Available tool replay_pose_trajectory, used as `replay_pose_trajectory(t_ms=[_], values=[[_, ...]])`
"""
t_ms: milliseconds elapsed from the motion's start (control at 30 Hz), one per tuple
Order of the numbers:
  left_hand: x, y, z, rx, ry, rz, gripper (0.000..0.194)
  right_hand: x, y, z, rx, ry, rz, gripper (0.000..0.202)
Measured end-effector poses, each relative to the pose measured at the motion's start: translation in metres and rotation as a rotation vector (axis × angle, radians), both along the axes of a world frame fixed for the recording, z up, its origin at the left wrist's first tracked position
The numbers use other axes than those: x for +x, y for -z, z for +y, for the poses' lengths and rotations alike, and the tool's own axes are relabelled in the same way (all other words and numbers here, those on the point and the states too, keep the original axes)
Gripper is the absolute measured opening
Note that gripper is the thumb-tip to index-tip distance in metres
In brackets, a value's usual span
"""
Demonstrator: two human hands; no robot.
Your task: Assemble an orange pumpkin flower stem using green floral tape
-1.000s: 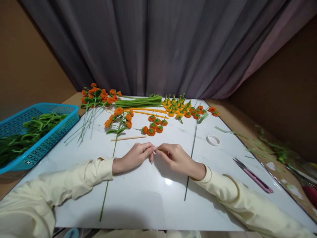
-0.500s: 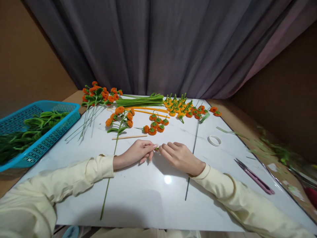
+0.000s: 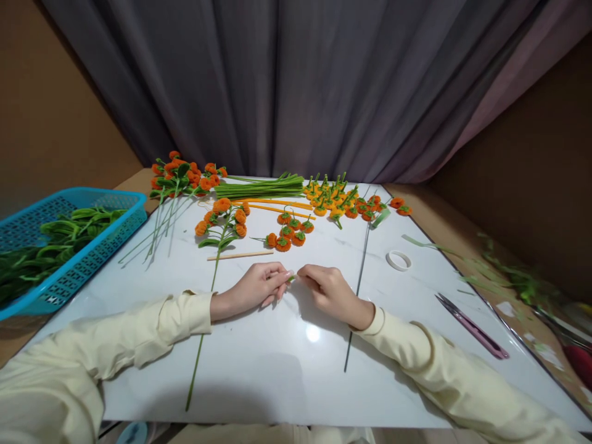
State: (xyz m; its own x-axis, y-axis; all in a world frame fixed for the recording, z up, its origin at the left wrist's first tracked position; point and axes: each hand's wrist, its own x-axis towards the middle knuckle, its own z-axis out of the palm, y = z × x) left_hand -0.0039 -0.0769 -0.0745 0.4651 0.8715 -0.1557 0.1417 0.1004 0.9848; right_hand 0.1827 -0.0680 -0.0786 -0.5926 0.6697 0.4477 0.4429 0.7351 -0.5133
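Two bare hands in cream sleeves meet over a white tabletop (image 3: 259, 370), nearer the person than a pale wooden stick (image 3: 240, 256) and off its right end. The left hand (image 3: 253, 290) is clamped at the fingertips on a small green piece (image 3: 291, 279), partly hidden by the fingers. The right hand (image 3: 330, 293) has its thumb and forefinger drawn together just beside that piece; whether they grip any part of it, I cannot tell from this room.

A stem of orange flowers (image 3: 222, 225) crosses the stick and runs beneath the left forearm, while a dark wire (image 3: 363, 265), well to the stick's right, passes under the right wrist.

Just beyond the stick's right end sit loose orange heads (image 3: 286, 232). Farther beyond it lie yellow-orange strips (image 3: 272, 203), then a bundle of green stems (image 3: 259, 189), with yellow heads (image 3: 329, 200) to the right. Left of the stick, a blue basket (image 3: 92, 262) holds green looped pieces (image 3: 76, 231). Well to the stick's right rest a white ring (image 3: 398, 261) and, nearer the person, purple-handled snips (image 3: 476, 330).
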Motion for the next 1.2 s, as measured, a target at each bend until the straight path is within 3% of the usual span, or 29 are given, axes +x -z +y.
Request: replay_pose_trajectory(t_ms=[200, 300, 533, 733, 1200], values=[[0.0, 0.002, -0.001, -0.005, 0.015, -0.043, 0.038, -0.006, -0.007, 0.001, -0.445, 0.08, 0.156, 0.021], [-0.001, 0.002, 0.0, -0.017, 0.024, -0.087, 0.038, -0.006, -0.009, 0.002, -0.609, 0.043, 0.227, 0.023], [0.0, 0.0, 0.005, -0.171, 0.074, -0.217, 0.038, 0.001, -0.006, 0.006, -0.637, -0.049, 0.305, 0.021], [0.0, 0.002, 0.006, -0.177, 0.072, -0.262, 0.036, 0.005, -0.006, 0.007, -0.458, -0.036, 0.234, 0.017], [-0.001, 0.004, 0.007, -0.167, 0.031, -0.269, 0.031, 0.013, 0.002, 0.008, 0.374, -0.044, -0.169, 0.014]])
